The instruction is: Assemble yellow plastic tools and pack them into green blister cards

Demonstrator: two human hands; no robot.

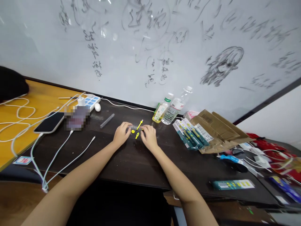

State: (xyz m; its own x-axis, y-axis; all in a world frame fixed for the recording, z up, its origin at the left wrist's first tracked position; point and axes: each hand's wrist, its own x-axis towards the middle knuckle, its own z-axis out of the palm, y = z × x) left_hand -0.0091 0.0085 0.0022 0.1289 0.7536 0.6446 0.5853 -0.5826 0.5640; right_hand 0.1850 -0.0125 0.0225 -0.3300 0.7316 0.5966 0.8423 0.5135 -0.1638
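Observation:
My left hand (121, 134) rests on the dark table, its thumb apart from the fingers. Facing it, my right hand (150, 137) also has thumb and fingers apart, fingertips near the tabletop. Between them lie small yellow parts: a slim stick-like piece (139, 125), a round piece (133, 131) and a short piece with a hole (137, 135). Something faint and clear seems to lie near the fingertips, too small to make out. A clear plastic tube (107, 121) lies left of my left hand.
Two bottles, one with yellow liquid (161, 110) and one clear (173, 110), stand by the whiteboard (117, 62). Teal boxes (191, 135) and a brown paper bag (219, 131) are at right. Left are a phone (49, 122), a power strip (91, 101) and white cables (57, 150).

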